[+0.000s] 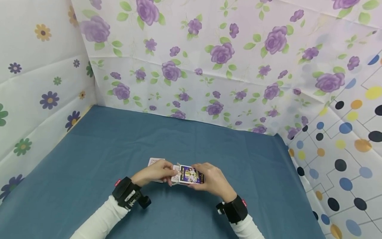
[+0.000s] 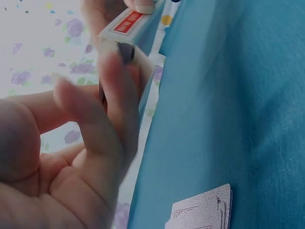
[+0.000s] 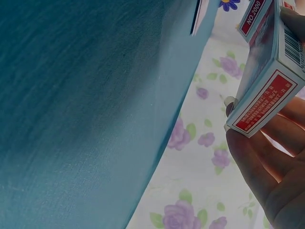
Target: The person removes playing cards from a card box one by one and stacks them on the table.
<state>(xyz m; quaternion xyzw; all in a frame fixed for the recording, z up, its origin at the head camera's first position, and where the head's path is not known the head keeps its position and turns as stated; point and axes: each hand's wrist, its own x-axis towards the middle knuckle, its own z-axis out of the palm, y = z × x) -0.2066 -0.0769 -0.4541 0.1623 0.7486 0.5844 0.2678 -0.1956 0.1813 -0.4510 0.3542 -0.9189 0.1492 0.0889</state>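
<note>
My right hand (image 1: 214, 180) grips a playing-card box (image 1: 191, 175) with a dark purple and yellow picture on its upper face. The box is held sideways, its open end toward my left hand (image 1: 156, 171). Thumb and fingers of the left hand pinch playing cards (image 1: 176, 178) that stick out of that open end. In the right wrist view, the box's red label (image 3: 266, 101) and barcode side (image 3: 291, 47) show. A small stack of playing cards (image 2: 202, 210) lies on the cloth, partly hidden under the left hand in the head view.
A blue cloth (image 1: 134, 132) covers the table. Floral sheets (image 1: 191, 76) hang behind it and at the left, and a dotted sheet (image 1: 343, 159) hangs at the right. Black camera straps (image 1: 126, 192) sit on both wrists over white sleeves.
</note>
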